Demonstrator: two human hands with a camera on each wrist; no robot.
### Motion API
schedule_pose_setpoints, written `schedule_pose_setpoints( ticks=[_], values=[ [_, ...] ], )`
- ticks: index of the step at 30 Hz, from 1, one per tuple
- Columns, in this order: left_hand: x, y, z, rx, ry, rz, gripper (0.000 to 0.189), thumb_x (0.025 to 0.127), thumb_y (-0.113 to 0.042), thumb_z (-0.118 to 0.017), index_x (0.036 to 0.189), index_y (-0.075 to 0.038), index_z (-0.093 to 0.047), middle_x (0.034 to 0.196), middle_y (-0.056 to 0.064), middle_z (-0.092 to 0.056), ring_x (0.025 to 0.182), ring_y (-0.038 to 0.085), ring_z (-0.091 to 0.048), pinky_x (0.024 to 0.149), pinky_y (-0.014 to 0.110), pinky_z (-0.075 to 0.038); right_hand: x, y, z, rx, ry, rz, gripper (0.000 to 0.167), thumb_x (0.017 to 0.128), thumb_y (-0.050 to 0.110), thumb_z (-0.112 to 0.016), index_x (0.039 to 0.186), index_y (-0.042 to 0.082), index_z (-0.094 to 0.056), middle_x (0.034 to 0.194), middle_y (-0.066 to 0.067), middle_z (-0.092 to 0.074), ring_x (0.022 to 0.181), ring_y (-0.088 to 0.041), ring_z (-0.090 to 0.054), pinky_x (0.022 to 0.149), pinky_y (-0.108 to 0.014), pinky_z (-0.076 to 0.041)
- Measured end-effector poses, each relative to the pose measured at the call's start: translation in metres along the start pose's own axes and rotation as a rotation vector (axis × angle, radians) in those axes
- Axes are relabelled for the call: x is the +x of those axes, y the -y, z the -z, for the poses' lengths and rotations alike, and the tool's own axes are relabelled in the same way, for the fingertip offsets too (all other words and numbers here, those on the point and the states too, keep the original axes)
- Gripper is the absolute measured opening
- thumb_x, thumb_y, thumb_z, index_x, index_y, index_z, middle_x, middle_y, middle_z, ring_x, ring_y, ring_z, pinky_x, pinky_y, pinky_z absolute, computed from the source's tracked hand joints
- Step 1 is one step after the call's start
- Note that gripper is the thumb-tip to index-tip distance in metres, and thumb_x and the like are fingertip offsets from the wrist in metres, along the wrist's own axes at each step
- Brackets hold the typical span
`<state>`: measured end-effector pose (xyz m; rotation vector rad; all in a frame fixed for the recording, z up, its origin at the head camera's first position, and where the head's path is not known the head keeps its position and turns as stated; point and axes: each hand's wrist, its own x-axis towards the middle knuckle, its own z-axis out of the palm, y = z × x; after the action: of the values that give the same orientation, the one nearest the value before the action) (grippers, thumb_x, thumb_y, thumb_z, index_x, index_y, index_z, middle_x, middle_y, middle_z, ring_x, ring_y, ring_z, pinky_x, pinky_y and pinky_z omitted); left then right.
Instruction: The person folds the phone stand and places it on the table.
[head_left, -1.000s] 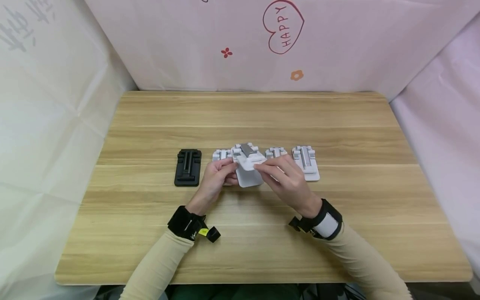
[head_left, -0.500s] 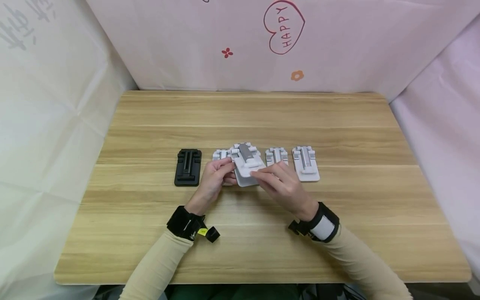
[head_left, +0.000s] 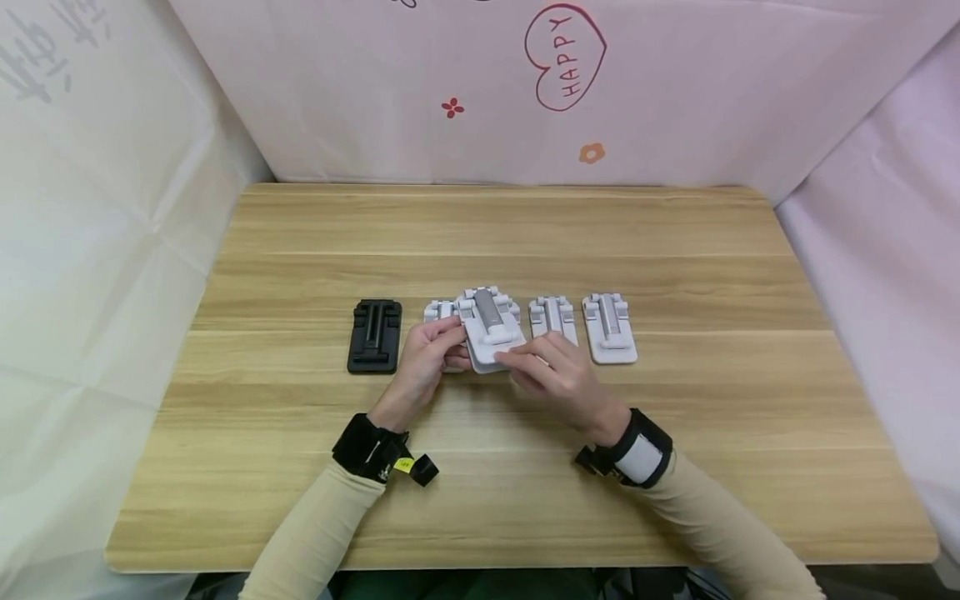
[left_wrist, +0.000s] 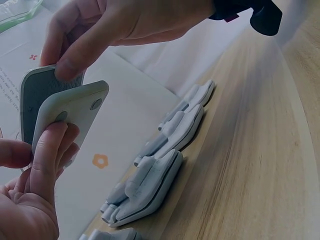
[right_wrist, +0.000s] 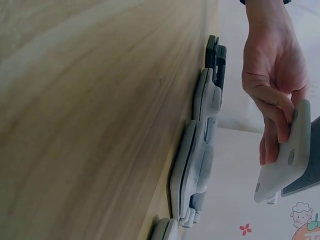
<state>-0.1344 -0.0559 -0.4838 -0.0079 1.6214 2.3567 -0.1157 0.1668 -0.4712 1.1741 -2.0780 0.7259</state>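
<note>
My left hand (head_left: 426,357) grips a white folding phone stand (head_left: 495,332) by its left side, raised above the table. The thumb and fingers of my right hand (head_left: 561,379) pinch the lower edge of the stand's upper plate. In the left wrist view, this grey-padded plate (left_wrist: 31,102) stands at a narrow angle to the white base plate (left_wrist: 82,102), which has round pads beneath. The right wrist view shows the left hand (right_wrist: 277,65) with its fingers spread against the base (right_wrist: 285,167).
Folded phone stands lie in a row on the wooden table (head_left: 480,500). A black stand (head_left: 374,337) is at the left end. White ones sit partly behind my hands, and another white stand (head_left: 610,329) is at the right end. A printed white cloth (head_left: 360,92) rises behind the table.
My right hand has moved down and slightly left, bringing the stand's upper plate down towards its base. The left hand keeps its grip in nearly the same place.
</note>
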Motion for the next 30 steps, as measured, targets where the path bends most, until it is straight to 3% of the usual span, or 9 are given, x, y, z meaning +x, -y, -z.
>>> schedule_pose_setpoints(
  ticks=[6,8,11,15,19,24,26,30],
  values=[
    [0.0,-0.001,0.001,0.011,0.005,0.003,0.039,0.102,-0.001,-0.053,0.137,0.016,-0.053,0.105,0.021,-0.077,0.068,0.01,-0.072,0.06,0.021,-0.061,0.002,-0.004,-0.003,0.217,-0.109,-0.129,0.027,0.103,0.025,-0.065,0.1,0.0,-0.074,0.096,-0.012,-0.07,0.087,-0.025,-0.061,0.079,-0.027,-0.051],
    [0.0,-0.001,0.001,0.015,0.011,0.002,0.04,0.102,-0.002,-0.053,0.138,0.016,-0.053,0.103,0.017,-0.077,0.069,0.009,-0.072,0.061,0.02,-0.061,0.004,-0.006,-0.002,0.293,-0.158,-0.219,0.023,0.101,0.02,-0.066,0.1,-0.002,-0.073,0.097,-0.014,-0.071,0.09,-0.027,-0.062,0.085,-0.025,-0.051],
    [0.0,-0.002,0.001,0.025,0.02,-0.001,0.04,0.103,-0.003,-0.053,0.139,0.015,-0.053,0.1,0.012,-0.077,0.07,0.009,-0.072,0.062,0.02,-0.061,0.005,-0.009,0.001,0.405,-0.167,-0.41,0.015,0.098,0.007,-0.067,0.108,-0.004,-0.071,0.103,-0.016,-0.07,0.095,-0.024,-0.063,0.089,-0.023,-0.053],
    [-0.001,-0.002,0.002,0.038,0.039,-0.004,0.039,0.103,-0.003,-0.053,0.138,0.016,-0.053,0.102,0.013,-0.078,0.071,0.009,-0.072,0.064,0.021,-0.062,0.005,-0.011,0.002,0.538,-0.068,-0.706,0.028,0.098,0.001,-0.066,0.126,-0.002,-0.064,0.116,-0.015,-0.066,0.102,-0.017,-0.062,0.088,-0.021,-0.054],
    [-0.001,-0.001,0.002,0.036,0.059,-0.004,0.039,0.103,-0.003,-0.052,0.137,0.016,-0.054,0.104,0.015,-0.077,0.072,0.01,-0.073,0.065,0.022,-0.062,0.005,-0.014,0.002,0.645,0.064,-0.943,0.039,0.103,0.015,-0.064,0.139,0.004,-0.056,0.127,-0.015,-0.061,0.109,-0.02,-0.061,0.091,-0.023,-0.054],
    [-0.001,-0.002,0.002,0.048,0.074,-0.009,0.04,0.103,-0.003,-0.052,0.138,0.016,-0.052,0.115,0.027,-0.072,0.074,0.01,-0.073,0.066,0.023,-0.063,0.005,-0.02,0.004,0.759,0.247,-1.149,0.054,0.106,0.039,-0.055,0.15,0.008,-0.049,0.143,-0.015,-0.054,0.124,-0.028,-0.056,0.102,-0.036,-0.049],
    [-0.001,-0.002,0.002,0.054,0.079,-0.008,0.04,0.103,-0.003,-0.051,0.138,0.016,-0.051,0.121,0.033,-0.068,0.074,0.01,-0.073,0.067,0.023,-0.063,0.005,-0.022,0.005,0.869,0.296,-1.224,0.061,0.107,0.046,-0.051,0.153,0.007,-0.044,0.148,-0.017,-0.052,0.129,-0.029,-0.053,0.107,-0.041,-0.046],
    [0.001,0.0,0.002,0.058,0.084,0.001,0.041,0.103,-0.002,-0.051,0.139,0.017,-0.051,0.128,0.038,-0.061,0.075,0.009,-0.073,0.067,0.022,-0.062,0.004,-0.024,0.005,1.078,0.317,-1.298,0.062,0.108,0.045,-0.047,0.154,0.003,-0.04,0.138,-0.011,-0.06,0.124,-0.019,-0.058,0.107,-0.033,-0.048]
  ],
)
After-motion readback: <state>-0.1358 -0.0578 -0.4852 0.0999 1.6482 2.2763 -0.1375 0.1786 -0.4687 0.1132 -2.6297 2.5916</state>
